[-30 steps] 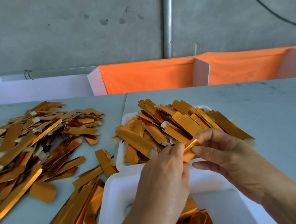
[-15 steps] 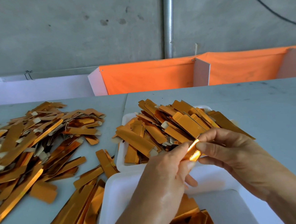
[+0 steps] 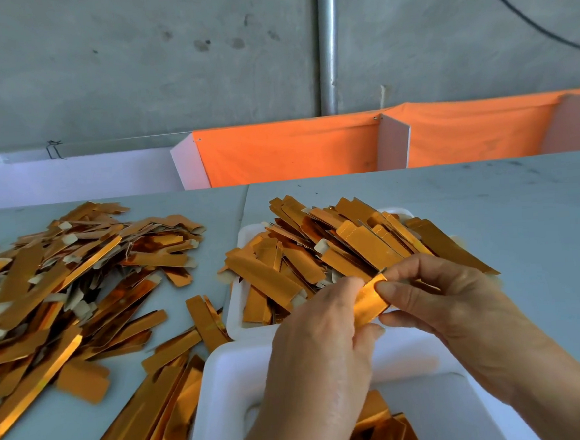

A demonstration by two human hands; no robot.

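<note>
Gold foil card is what I have in hand on my screen: one short gold strip (image 3: 369, 300) held in the air between both hands, just above the spot where two white trays meet. My left hand (image 3: 321, 348) shows its back to the camera, fingers curled round the strip's lower end. My right hand (image 3: 449, 305) pinches the upper end between thumb and forefinger, so each grip is clamped on the same piece. The strip is tilted, its higher end toward the right hand. Behind it the far tray (image 3: 235, 311) is heaped with a pile (image 3: 352, 243) of longer gold strips lying crosswise, some jutting over the rim. The near tray (image 3: 223, 368) sits under my wrists and holds a few folded pieces (image 3: 382, 426) at its bottom. To the left, a loose heap (image 3: 62, 270) of the same strips spreads over the grey table (image 3: 521, 210), and more lie flat just beside the near tray. At the table's back edge runs an orange cloth (image 3: 287, 151), then a concrete wall with a metal pipe (image 3: 328, 45) standing upright.
</note>
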